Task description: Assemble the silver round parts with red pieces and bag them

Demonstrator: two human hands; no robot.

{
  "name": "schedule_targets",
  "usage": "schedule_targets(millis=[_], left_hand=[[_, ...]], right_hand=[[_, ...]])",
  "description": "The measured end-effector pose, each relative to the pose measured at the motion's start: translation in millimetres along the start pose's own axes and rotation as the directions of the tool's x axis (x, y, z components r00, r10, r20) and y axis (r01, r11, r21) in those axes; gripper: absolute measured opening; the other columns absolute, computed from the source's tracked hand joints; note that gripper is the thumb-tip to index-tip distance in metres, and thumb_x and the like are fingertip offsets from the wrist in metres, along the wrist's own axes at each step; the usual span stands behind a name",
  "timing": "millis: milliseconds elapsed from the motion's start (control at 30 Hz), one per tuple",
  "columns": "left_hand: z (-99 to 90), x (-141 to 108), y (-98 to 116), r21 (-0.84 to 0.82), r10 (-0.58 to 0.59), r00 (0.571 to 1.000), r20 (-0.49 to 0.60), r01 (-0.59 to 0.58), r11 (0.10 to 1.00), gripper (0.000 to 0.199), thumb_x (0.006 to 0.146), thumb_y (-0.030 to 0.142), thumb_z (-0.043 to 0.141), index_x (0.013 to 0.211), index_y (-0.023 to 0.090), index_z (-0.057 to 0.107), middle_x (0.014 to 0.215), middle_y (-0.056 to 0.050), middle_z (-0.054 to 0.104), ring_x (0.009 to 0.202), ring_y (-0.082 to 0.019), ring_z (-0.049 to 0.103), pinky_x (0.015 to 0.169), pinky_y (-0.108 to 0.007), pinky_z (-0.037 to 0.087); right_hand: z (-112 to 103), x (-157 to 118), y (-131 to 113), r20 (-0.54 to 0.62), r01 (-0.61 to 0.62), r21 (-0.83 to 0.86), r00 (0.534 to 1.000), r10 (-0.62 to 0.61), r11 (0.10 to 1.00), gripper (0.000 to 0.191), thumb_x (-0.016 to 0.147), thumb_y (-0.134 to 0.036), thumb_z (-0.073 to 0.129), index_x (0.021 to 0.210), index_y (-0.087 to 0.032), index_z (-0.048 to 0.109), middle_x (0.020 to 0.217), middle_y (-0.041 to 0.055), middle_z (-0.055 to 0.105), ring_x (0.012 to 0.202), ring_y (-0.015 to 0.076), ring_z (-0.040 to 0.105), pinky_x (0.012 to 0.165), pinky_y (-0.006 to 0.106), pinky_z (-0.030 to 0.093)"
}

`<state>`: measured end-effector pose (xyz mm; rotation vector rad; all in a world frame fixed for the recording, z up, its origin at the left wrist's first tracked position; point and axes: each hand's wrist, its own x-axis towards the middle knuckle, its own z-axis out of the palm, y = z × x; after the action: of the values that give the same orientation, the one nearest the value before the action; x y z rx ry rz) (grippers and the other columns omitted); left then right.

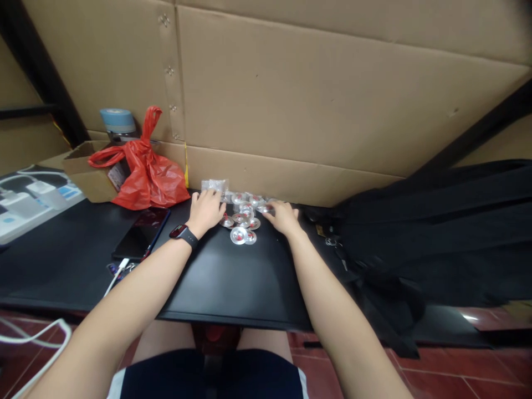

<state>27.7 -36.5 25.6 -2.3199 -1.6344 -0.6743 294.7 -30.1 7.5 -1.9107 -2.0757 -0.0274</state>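
Observation:
A loose pile of small round clear discs with red centres (240, 219) lies on the black tabletop, some of them overlapping. My left hand (206, 211), wearing a dark watch on its wrist, rests at the pile's left side with fingers stretched and thumb apart. Its fingertips reach a crinkled clear plastic bag (215, 184) behind the pile. At the opposite side, my right hand (285, 217) curves its spread fingers against the discs at the right edge. Shiny clear plastic shows by its thumb and fingertips. Neither hand has anything lifted off the table.
A knotted red plastic bag (152, 180) stands back left, beside a cardboard box (91, 172) and a blue-lidded bottle (117, 121). Nearer lie a phone (142, 234) and white cable; a power strip (41, 205) sits far left. Black fabric (436, 233) covers the right. Cardboard (291, 100) walls the back.

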Motion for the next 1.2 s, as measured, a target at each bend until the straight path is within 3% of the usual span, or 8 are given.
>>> schedule_targets(millis=[133,267,500,633,800,967,1100,1200], left_hand=[[-10.1,1,4,-0.097,0.059,0.997,-0.048,-0.063,0.993,0.03,0.095,0.026,0.045,0.12,0.019,0.06,0.123,-0.013,0.062,0.114,-0.031,0.055,0.092,-0.044,0.037],[-15.5,-1,11,-0.197,0.18,0.98,-0.083,-0.193,0.961,0.034,0.095,0.026,0.046,0.126,0.02,0.056,0.13,-0.012,0.059,0.122,-0.028,0.053,0.097,-0.041,0.038],[-20.2,-7,26,-0.351,0.364,0.921,-0.137,-0.389,0.852,0.048,0.09,0.041,0.06,0.133,0.021,0.053,0.137,-0.012,0.056,0.127,-0.029,0.051,0.104,-0.04,0.038],[-18.0,-10,30,-0.379,0.451,0.884,-0.122,-0.461,0.802,0.057,0.084,0.053,0.068,0.129,0.021,0.055,0.138,-0.014,0.055,0.13,-0.03,0.048,0.105,-0.042,0.037],[-13.9,-10,31,-0.42,0.456,0.888,-0.068,-0.44,0.794,0.072,0.074,0.056,0.077,0.134,0.024,0.052,0.14,-0.014,0.053,0.133,-0.032,0.046,0.105,-0.044,0.036],[-14.0,-11,33,-0.414,0.427,0.901,-0.079,-0.419,0.808,0.076,0.076,0.053,0.077,0.139,0.024,0.047,0.142,-0.015,0.052,0.134,-0.032,0.046,0.103,-0.042,0.036],[-16.0,-13,38,-0.344,0.369,0.911,-0.187,-0.412,0.844,0.054,0.089,0.044,0.065,0.136,0.021,0.049,0.141,-0.013,0.054,0.13,-0.028,0.049,0.102,-0.039,0.035],[-15.7,-11,36,-0.269,0.288,0.922,-0.257,-0.354,0.896,0.027,0.1,0.028,0.047,0.124,0.021,0.058,0.128,-0.011,0.063,0.119,-0.024,0.056,0.096,-0.037,0.036]], right_hand=[[-2,0,-13,-0.012,-0.012,-0.054,1.0,0.011,0.998,0.031,0.099,-0.037,0.047,0.116,-0.02,0.066,0.124,0.0165,0.065,0.117,0.0337,0.054,0.093,0.05,0.041],[-12,1,-18,-0.119,-0.086,0.092,0.988,0.096,0.992,0.037,0.102,-0.031,0.033,0.107,-0.02,0.068,0.107,0.0154,0.071,0.098,0.0283,0.064,0.084,0.039,0.045],[-45,-14,-31,-0.371,0.269,0.344,0.919,-0.133,0.9,0.03,0.094,-0.033,0.047,0.088,-0.019,0.073,0.088,0.0098,0.072,0.082,0.0231,0.065,0.08,0.034,0.05],[-51,-26,-49,-0.331,0.282,0.57,0.938,-0.097,0.772,0.02,0.087,-0.033,0.059,0.092,-0.021,0.074,0.079,0.0046,0.072,0.066,0.0189,0.063,0.068,0.033,0.051],[-48,-26,-59,-0.268,0.214,0.837,0.963,0.036,0.504,0.019,0.082,-0.034,0.063,0.095,-0.02,0.067,0.067,0.0,0.064,0.054,0.0151,0.057,0.057,0.03,0.049],[-47,-23,-65,-0.336,0.236,0.904,0.908,0.25,0.357,0.013,0.085,-0.034,0.056,0.092,-0.023,0.058,0.068,-0.0013,0.056,0.053,0.014,0.052,0.053,0.028,0.046],[-44,-25,-74,-0.309,0.224,0.914,0.925,0.22,0.339,0.014,0.09,-0.035,0.05,0.099,-0.025,0.05,0.072,-0.0007,0.055,0.062,0.0173,0.057,0.059,0.03,0.05],[-48,-33,-87,-0.386,0.258,0.833,0.905,0.179,0.49,0.013,0.09,-0.032,0.051,0.099,-0.023,0.052,0.083,0.0031,0.061,0.076,0.019,0.061,0.069,0.032,0.053]])
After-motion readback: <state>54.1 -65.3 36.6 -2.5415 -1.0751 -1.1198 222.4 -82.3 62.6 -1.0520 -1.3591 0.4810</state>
